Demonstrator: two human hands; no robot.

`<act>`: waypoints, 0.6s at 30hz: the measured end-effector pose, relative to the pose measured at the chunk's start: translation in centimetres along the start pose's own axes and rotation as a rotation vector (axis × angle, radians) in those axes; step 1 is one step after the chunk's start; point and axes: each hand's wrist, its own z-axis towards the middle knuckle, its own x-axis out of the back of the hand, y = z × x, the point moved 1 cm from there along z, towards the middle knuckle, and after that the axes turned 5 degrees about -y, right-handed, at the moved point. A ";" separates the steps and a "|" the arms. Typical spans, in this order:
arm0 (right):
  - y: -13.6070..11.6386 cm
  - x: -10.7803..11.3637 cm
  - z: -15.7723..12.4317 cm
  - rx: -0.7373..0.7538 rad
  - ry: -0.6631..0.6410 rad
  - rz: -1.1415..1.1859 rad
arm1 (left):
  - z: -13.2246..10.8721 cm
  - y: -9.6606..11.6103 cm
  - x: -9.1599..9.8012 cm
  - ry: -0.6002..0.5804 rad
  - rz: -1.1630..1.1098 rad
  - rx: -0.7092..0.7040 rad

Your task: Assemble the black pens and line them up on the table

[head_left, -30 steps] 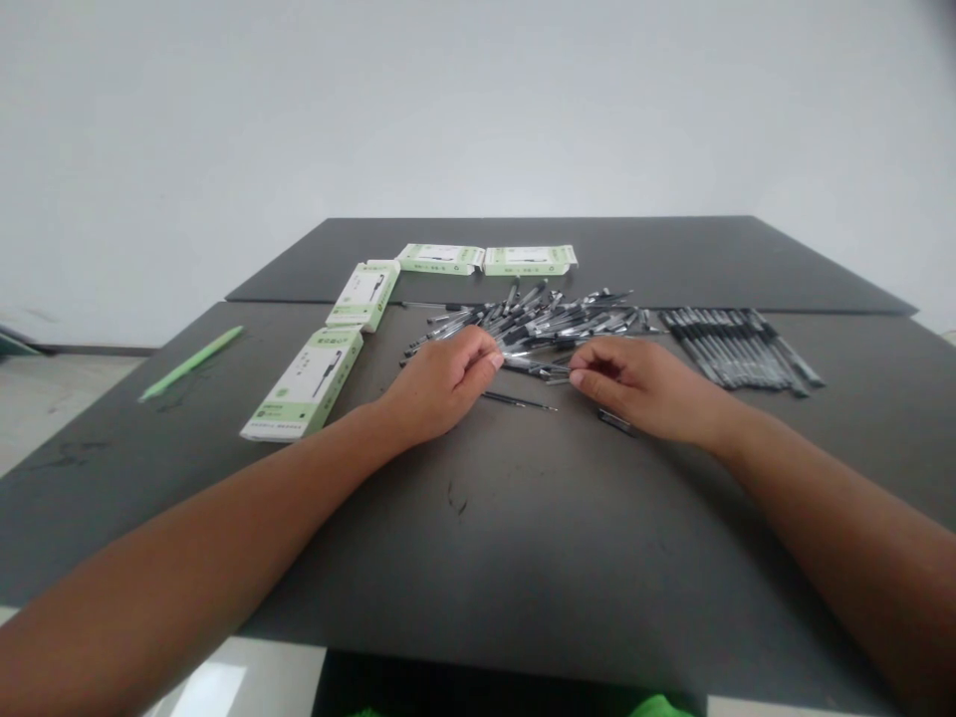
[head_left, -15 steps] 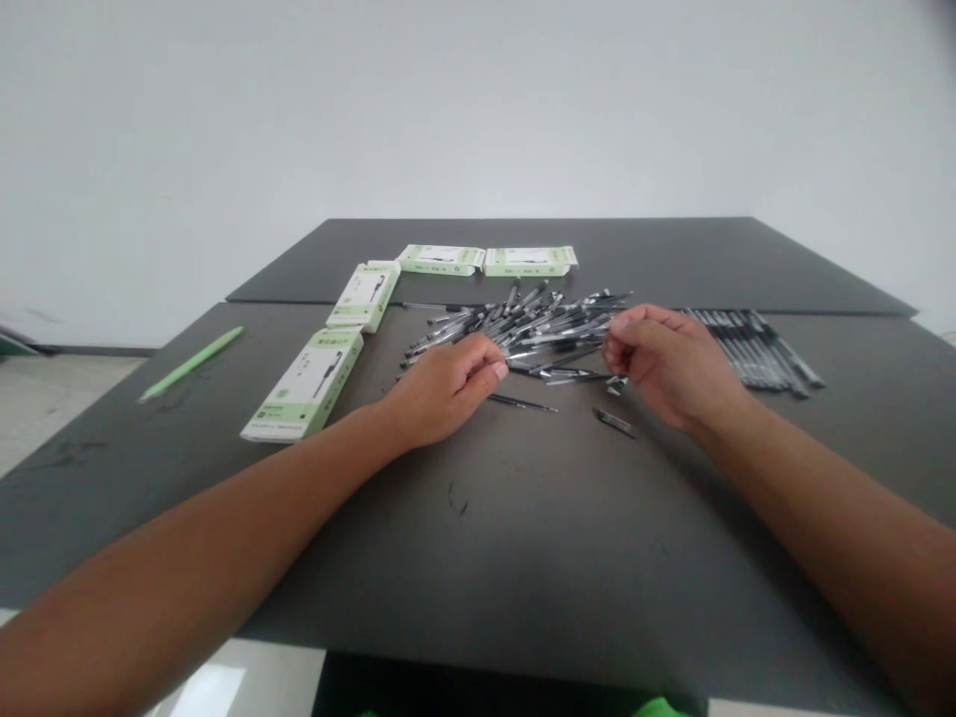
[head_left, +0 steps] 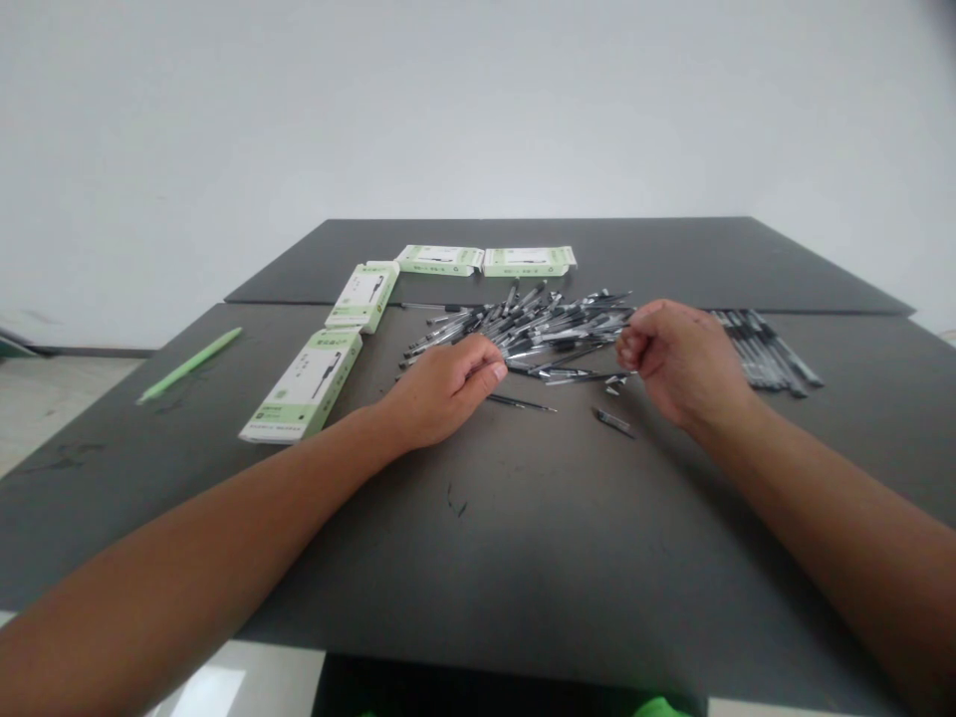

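Observation:
A heap of black-and-clear pens [head_left: 553, 324] lies in the middle of the dark table. My left hand [head_left: 452, 388] is closed at the near left edge of the heap, thumb and forefinger pinched; what they hold, if anything, is hidden. Right of the heap, my right hand [head_left: 683, 358] has its fingers curled in, and I cannot make out anything between them. Just behind that hand lies a row of pens [head_left: 769, 354] set side by side, partly covered by it. Thin pen refills [head_left: 523, 403] and a loose pen cap [head_left: 613, 423] lie between my hands.
Several green-and-white pen boxes [head_left: 306, 383] stand in an angled line left of and behind the heap. A light green pen [head_left: 190, 365] rests near the left edge of the table [head_left: 523, 558]. A pale wall [head_left: 478, 110] rises behind.
My right hand has shifted a little to the right, away from the heap and over more of the pen row. My left hand has stayed in place.

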 end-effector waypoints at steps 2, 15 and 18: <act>0.0 -0.1 0.0 0.003 -0.014 -0.031 | 0.0 0.0 0.0 -0.006 0.000 -0.001; 0.0 0.0 0.0 0.025 -0.005 -0.072 | 0.1 -0.1 0.1 -0.041 0.002 -0.012; 0.0 0.0 0.0 0.031 -0.018 -0.079 | 0.0 0.0 0.1 -0.027 0.004 -0.006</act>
